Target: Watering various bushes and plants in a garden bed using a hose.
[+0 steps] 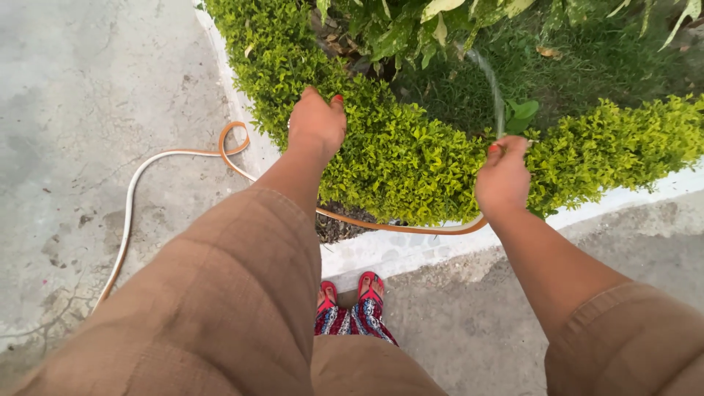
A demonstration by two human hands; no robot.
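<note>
The right hand (503, 178) is gripping one orange hose (220, 152), spraying over the hedge (411, 154) along the white kerb (381, 253). The left hand (317, 125) is resting loosely curled on the hedge; open concrete (88, 95) is lying behind.

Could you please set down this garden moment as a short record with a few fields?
setting: concrete pavement beside a white-kerbed planting bed
left hand: stretched over the low hedge, palm down, seemingly empty
right hand: closed around the end of the hose
water: thin stream arcing from the right hand onto the grass behind the hedge
hose path: curls across the pavement, then runs along the kerb to the right hand
feet: red sandals at the kerb
</note>
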